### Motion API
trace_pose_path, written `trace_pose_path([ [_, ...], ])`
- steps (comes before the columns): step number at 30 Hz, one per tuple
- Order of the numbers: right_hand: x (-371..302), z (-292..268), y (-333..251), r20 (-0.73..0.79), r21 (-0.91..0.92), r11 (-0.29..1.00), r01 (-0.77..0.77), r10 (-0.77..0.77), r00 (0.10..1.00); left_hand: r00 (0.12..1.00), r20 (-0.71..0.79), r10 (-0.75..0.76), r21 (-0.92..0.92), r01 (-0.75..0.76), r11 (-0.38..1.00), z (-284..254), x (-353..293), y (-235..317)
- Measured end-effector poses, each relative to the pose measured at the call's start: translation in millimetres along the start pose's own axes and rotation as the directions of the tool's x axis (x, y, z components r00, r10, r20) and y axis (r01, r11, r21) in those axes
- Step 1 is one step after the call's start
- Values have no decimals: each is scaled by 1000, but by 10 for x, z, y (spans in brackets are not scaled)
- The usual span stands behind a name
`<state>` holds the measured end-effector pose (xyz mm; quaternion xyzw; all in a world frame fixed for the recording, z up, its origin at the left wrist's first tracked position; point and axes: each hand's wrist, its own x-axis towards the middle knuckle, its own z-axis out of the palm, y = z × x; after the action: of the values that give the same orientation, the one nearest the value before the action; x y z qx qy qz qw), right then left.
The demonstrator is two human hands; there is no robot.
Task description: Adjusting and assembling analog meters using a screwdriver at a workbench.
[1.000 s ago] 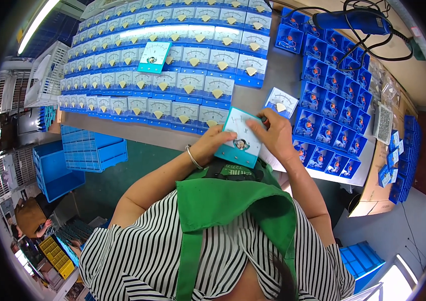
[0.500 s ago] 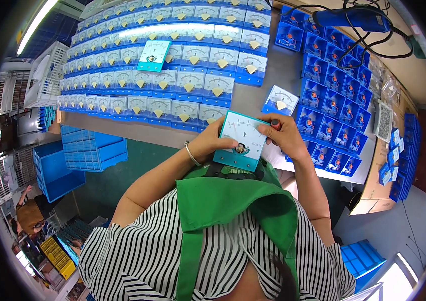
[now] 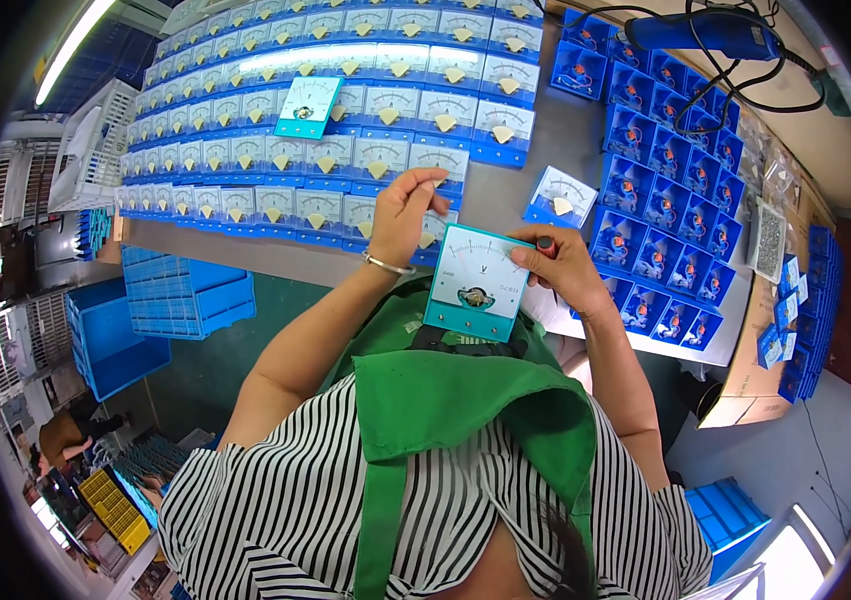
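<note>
My right hand (image 3: 567,268) grips the upper right corner of a teal-framed panel meter (image 3: 485,268) with a white dial. A screwdriver's dark red handle (image 3: 546,246) is tucked in the same hand. The meter is face up before my apron, the round opening low on its face showing metal parts. My left hand (image 3: 405,215) is raised to the left of it, over the near edge of the blue meter rows, thumb and fingers pinched together. Whatever lies in that pinch is too small to make out. Another teal meter (image 3: 307,106) rests on top of the rows.
Rows of blue-based meters (image 3: 380,160) with yellowish wedges cover the table's left part. A single blue meter (image 3: 560,198) lies beside open blue cases (image 3: 628,190) with wiring. A corded blue tool (image 3: 700,36) lies at far right, a tray of small parts (image 3: 767,242) nearer. Blue crates (image 3: 185,292) stand left.
My left hand has let go of the teal meter's left side and moved up and left, its fingers now pinched. My right hand still holds the meter and screwdriver.
</note>
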<state>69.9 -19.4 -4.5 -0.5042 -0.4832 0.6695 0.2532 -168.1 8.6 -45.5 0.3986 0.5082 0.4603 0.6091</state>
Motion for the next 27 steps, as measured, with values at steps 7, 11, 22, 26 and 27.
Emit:
trace_pose_path([
  [7,-2,0,51,-29,-33,998,53,-54,998,874,414,-253,146,210,967,-231,-360,5],
  [11,-12,189,44,-108,-287,922,261,-302,947,727,594,-343,216,267,939,-223,-521,14],
  [22,-115,-87,391,-30,263,952,-157,171,985,750,544,-376,61,412,909,-25,-410,-91],
  [26,-181,-23,399,-107,413,904,-111,170,980,785,527,-327,-42,408,912,150,-331,-87],
  [27,-203,-25,351,-114,419,901,-108,171,979,791,532,-303,-60,392,918,178,-322,-46],
])
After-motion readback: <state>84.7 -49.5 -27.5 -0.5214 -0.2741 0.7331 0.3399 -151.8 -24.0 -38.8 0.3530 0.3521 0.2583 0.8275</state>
